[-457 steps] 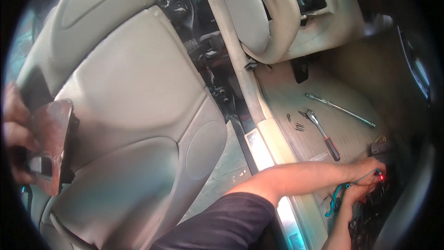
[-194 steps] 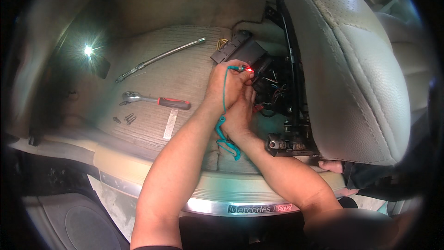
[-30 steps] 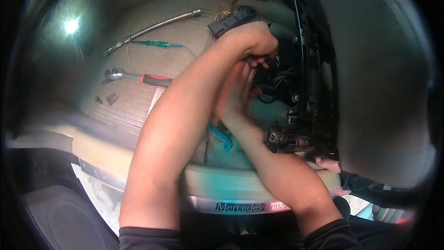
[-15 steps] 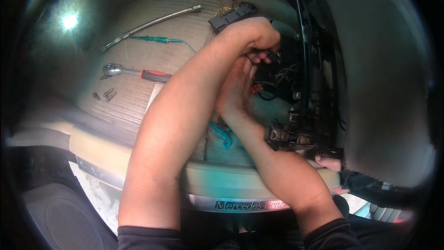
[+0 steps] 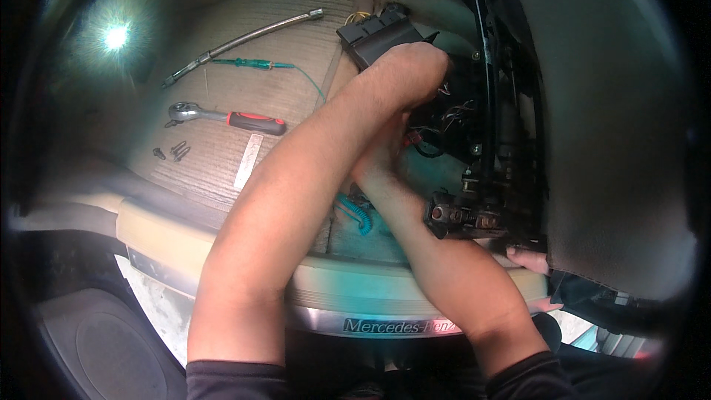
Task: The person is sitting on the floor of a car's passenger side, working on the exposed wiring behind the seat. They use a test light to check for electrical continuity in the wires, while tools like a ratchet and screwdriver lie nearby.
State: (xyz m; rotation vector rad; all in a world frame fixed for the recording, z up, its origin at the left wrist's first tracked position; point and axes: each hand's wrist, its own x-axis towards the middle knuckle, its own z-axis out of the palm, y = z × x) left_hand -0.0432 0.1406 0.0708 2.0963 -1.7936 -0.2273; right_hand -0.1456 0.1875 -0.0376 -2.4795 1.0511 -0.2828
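Note:
My left hand is at the near right end of a flat black module, which lies tilted on the carpet. Its knuckles are bent and its fingers curl under, so whatever they grip is hidden. Close below it, my right hand reaches up beneath the left forearm, which covers most of its fingers. Beside both hands are loose thin wires and a small red connector with a black lead. Yellow wires come out behind the module.
On the ribbed mat lie a ratchet, a long extension bar, a green test probe, several bolts and a white strip. A black seat frame stands right. Another person's fingers show under the tipped seat.
My left hand has turned and dropped slightly, so its fingers no longer show. More of the black module is visible, its near end swung lower. My right hand is now more covered.

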